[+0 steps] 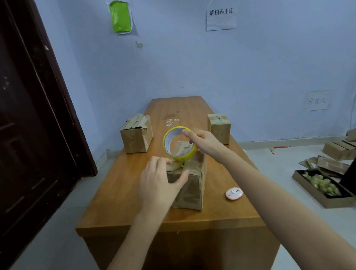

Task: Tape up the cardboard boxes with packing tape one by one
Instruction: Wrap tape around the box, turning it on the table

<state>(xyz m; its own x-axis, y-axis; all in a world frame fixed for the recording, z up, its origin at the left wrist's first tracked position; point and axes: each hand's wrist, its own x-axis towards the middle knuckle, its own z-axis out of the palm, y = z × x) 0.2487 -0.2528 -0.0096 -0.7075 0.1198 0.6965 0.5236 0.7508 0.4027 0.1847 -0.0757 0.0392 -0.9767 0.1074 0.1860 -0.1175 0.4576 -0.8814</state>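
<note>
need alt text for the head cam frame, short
A person's right hand holds a yellow tape roll over a cardboard box on a wooden table, while the left hand presses the box's top. Two more boxes stand further back.

Left hand: my left hand (158, 182) lies palm-down on the near top edge of the cardboard box (192, 187), fingers spread, thumb pressing down.
Right hand: my right hand (205, 140) reaches over the box's far end, fingers curled round the tape roll (179, 144).
Forearms: both bare, extended forward.
</note>
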